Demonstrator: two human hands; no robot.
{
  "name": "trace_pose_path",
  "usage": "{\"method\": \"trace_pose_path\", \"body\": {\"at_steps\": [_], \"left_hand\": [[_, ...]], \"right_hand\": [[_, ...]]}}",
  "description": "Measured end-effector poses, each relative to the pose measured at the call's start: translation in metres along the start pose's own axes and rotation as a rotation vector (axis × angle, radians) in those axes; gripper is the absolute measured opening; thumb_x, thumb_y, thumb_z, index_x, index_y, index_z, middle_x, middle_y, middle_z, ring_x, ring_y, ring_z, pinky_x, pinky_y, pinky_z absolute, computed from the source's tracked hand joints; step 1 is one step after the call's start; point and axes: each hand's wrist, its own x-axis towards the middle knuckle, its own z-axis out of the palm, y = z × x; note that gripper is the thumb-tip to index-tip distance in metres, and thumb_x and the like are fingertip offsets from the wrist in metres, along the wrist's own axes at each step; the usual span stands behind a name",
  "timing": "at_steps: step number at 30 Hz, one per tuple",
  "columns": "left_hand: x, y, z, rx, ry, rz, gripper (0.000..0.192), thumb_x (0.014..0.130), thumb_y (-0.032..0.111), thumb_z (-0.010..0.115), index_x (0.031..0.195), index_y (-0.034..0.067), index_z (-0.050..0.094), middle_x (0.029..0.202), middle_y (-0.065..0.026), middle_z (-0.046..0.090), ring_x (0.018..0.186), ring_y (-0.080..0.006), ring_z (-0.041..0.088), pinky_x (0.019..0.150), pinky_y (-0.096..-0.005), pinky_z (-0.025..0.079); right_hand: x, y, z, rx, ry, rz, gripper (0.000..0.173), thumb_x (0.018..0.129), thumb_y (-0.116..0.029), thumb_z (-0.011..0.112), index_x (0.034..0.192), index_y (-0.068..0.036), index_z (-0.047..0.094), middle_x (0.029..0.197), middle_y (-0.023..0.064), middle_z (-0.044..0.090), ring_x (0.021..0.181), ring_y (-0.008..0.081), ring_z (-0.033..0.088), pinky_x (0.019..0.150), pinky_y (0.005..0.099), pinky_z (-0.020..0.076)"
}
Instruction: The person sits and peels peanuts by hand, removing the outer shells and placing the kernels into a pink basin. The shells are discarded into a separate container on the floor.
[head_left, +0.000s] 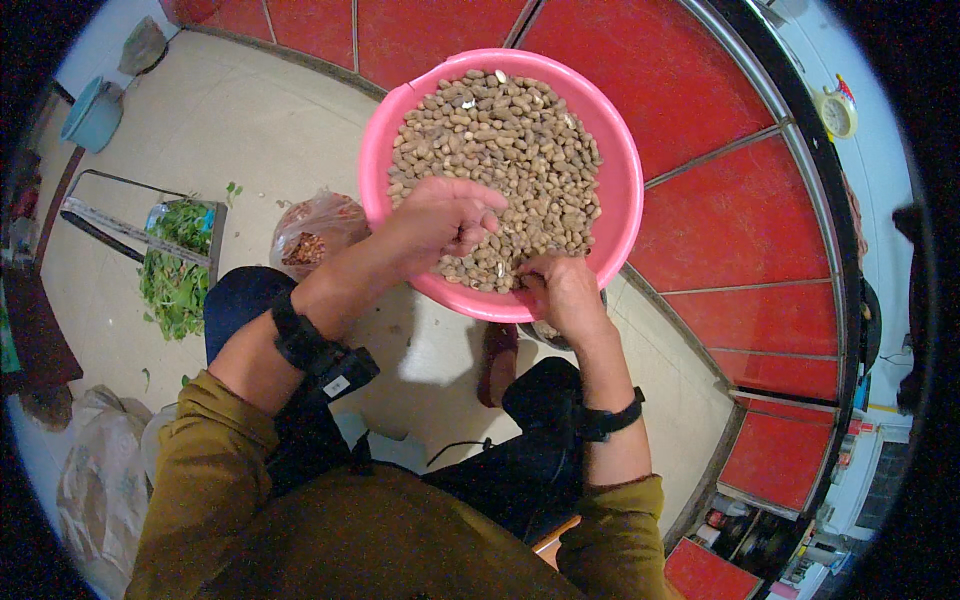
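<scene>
A pink plastic basin (628, 225) stands in front of me, holding a thick layer of unshelled peanuts (510, 142). My left hand (450, 217) is over the peanuts left of the middle, its index finger stretched out and the other fingers curled; whether it holds something small cannot be told. At the basin's near rim, my right hand (562, 289) reaches down with its fingertips among the peanuts; what lies between them is hidden. Left of the basin, a clear plastic bag (319, 225) with shelled reddish peanuts rests on the floor. A few pale open shells lie on the pile.
Red-fronted cabinets (712, 187) curve along the back and right. A long-handled dustpan (219, 244) with green leaves (176, 277) lies to the left. Farther off are a blue bucket (94, 116) and a pale plastic sack (101, 480). A container is partly hidden beneath my right hand.
</scene>
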Motion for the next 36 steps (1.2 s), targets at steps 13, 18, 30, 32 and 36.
{"method": "trace_pose_path", "body": {"at_steps": [13,18,30,32,36], "left_hand": [[-0.011,0.002,0.003,0.133,-0.042,-0.034,0.019,0.085,0.004,0.05,0.1,-0.004,0.06,0.075,-0.0071,0.058,0.052,-0.0087,0.046,0.042,-0.0224,0.036],[-0.01,-0.008,0.007,0.142,-0.091,-0.053,0.012,0.085,0.008,0.057,0.085,-0.003,0.062,0.068,-0.0043,0.057,0.047,-0.0074,0.044,0.039,-0.0214,0.032],[-0.011,-0.005,0.012,0.164,-0.168,-0.091,0.018,0.086,0.015,0.062,0.078,-0.001,0.063,0.061,-0.002,0.054,0.046,-0.0062,0.042,0.04,-0.0204,0.03],[-0.01,-0.006,0.012,0.177,-0.168,-0.096,0.02,0.086,0.017,0.063,0.078,-0.001,0.063,0.06,-0.0018,0.054,0.046,-0.0062,0.042,0.04,-0.0202,0.03],[-0.009,-0.009,0.012,0.133,-0.16,-0.096,0.021,0.086,0.018,0.064,0.08,-0.002,0.064,0.061,-0.0026,0.056,0.046,-0.006,0.043,0.041,-0.0199,0.03]], "right_hand": [[0.012,-0.018,-0.018,0.759,0.035,0.143,0.005,0.082,0.0,0.063,0.087,0.001,0.064,0.074,0.0009,0.063,0.066,0.0091,0.059,0.059,0.0235,0.0485],[0.009,-0.035,-0.028,1.055,0.023,0.17,0.013,0.083,0.0,0.062,0.096,0.002,0.063,0.08,0.0018,0.064,0.068,0.0079,0.058,0.062,0.0228,0.0502],[0.003,-0.028,-0.024,0.883,0.12,0.031,0.014,0.083,-0.003,0.066,0.097,0.001,0.064,0.082,0.0006,0.062,0.072,0.007,0.057,0.065,0.0216,0.0488],[0.003,-0.026,-0.022,0.837,0.132,0.001,0.014,0.083,-0.002,0.066,0.096,0.001,0.064,0.082,0.0012,0.062,0.073,0.0075,0.058,0.065,0.0218,0.0492],[0.003,-0.026,-0.02,0.799,0.121,-0.009,0.013,0.083,-0.002,0.066,0.095,0.001,0.064,0.083,0.0021,0.062,0.074,0.0086,0.06,0.066,0.0223,0.0501]]}}
